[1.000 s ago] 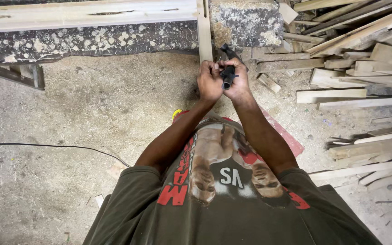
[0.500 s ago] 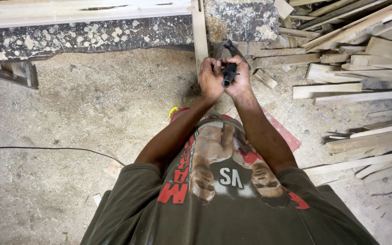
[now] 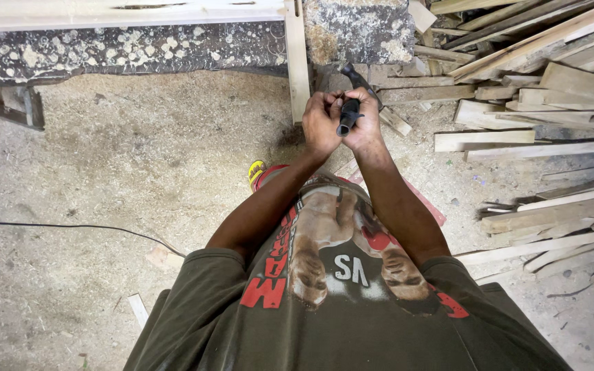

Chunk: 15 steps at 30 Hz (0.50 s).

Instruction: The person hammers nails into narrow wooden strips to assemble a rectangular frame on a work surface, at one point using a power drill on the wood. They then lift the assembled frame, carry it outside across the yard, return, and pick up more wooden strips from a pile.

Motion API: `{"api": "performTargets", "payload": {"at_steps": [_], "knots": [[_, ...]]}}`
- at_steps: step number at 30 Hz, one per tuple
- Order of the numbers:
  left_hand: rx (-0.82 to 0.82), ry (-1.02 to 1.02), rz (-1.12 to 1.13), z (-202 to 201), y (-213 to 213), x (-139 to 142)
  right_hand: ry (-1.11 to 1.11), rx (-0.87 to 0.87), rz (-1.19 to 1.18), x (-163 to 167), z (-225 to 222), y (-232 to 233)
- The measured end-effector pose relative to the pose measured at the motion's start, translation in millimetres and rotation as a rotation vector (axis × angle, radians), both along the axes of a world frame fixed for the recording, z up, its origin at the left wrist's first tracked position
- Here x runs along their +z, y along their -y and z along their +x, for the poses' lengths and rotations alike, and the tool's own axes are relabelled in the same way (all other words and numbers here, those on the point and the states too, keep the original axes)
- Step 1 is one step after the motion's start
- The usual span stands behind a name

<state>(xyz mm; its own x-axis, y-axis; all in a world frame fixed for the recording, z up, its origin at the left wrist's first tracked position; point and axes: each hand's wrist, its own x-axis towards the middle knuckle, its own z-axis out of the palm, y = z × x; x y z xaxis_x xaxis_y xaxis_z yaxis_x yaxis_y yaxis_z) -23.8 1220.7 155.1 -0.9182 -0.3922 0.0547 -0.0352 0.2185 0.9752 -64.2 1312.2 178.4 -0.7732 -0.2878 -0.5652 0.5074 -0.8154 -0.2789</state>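
Both hands meet in front of the chest — the left hand [image 3: 321,124] and right hand [image 3: 367,122] clench around a black tool [image 3: 349,114], its body wedged between the fingers, its head poking out toward one o'clock, above the wood offcuts [image 3: 517,117].

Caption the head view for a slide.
Both hands, left hand and right hand, grip a black tool above scattered wood offcuts.
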Motion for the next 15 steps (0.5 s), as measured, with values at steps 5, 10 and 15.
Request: {"api": "performTargets", "payload": {"at_steps": [5,10,15], "knots": [[-0.067,0.012,-0.086,4,0,-4,-0.011,0.027,0.056,-11,1,-9],[-0.272,-0.146,-0.240,10,6,-5,-0.067,-0.047,0.230,-25,11,-22],[-0.471,-0.221,-0.284,8,11,3,0.037,-0.110,0.063,-25,32,-39]]}}
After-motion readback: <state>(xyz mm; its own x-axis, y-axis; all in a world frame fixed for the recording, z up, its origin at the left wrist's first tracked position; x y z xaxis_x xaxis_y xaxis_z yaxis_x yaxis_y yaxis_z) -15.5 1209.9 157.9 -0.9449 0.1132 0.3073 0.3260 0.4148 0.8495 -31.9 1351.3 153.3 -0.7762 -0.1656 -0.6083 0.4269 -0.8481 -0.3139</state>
